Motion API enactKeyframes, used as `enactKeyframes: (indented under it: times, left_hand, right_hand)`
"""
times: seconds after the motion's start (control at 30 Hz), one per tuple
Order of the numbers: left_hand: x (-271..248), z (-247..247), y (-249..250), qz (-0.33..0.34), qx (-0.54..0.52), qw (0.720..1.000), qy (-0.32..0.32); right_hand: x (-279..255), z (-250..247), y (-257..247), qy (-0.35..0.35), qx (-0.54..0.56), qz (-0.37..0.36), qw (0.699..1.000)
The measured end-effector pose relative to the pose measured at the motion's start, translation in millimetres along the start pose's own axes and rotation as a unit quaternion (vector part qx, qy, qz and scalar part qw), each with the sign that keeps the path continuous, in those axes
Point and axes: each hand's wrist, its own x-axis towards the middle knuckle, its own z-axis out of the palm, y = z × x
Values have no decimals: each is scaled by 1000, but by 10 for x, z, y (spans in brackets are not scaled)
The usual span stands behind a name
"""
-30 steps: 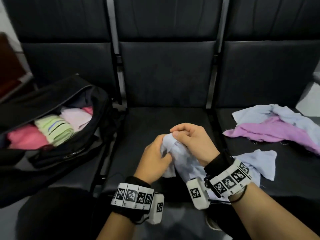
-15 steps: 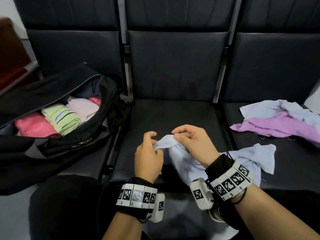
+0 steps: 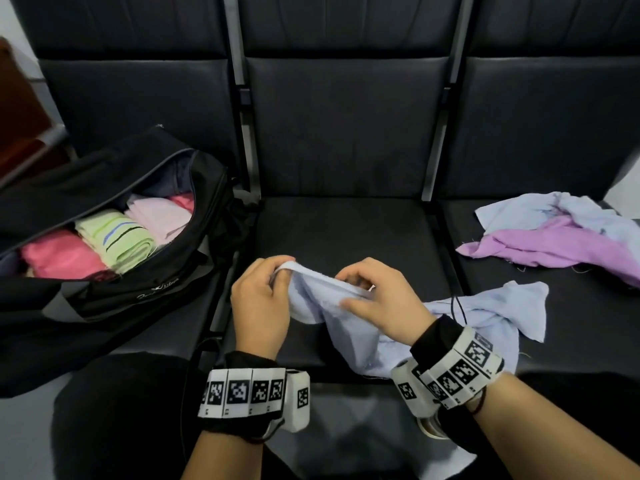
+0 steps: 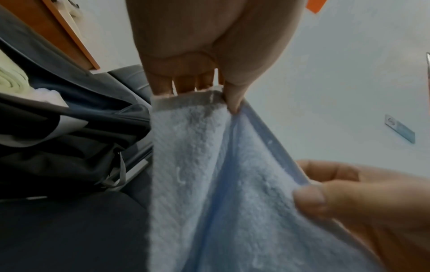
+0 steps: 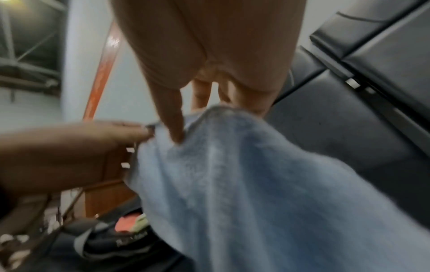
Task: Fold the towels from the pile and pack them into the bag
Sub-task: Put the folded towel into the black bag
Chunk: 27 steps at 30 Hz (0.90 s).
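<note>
Several folded towels already sat in your black bag; both hands pinched a pale blue terry towel's hem, two more unfolded.

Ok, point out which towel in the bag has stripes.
The light green towel, rolled between the hot pink towel and the pale pink towel in the black bag. It alone carries blue and dark stripes; the others are plain.

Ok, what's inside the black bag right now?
The open black bag shows rolled towels in a row: a pink towel, a green striped towel, a pale pink towel, another pink piece behind. Anything beneath them, or under the flap, is hidden.
</note>
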Motion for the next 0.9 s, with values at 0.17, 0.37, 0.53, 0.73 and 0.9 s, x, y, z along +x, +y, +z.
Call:
enactKeyframes:
  times: [0.17,0.37,0.53,0.73,0.9]
  left_hand:
    - [81,-183,13,-4,-14,1000,23]
    - [275,-570,-90,-23,-15,994,109]
    - [387,-826,-295,-73,43,980,180]
    - [349,-675,-390,-133,58,988,59]
    - [235,-270,-159,-129,41,986,-92]
  right_hand:
    - [-19,-91,61,82,-97,-45,991]
    - [-20,-470,288,97,-187,-6,977]
    - [-50,-660,479,155,-164,40,973]
    - [31,-488,396,149,-39,65,986]
    - [40,-289,183,100,6,49,994]
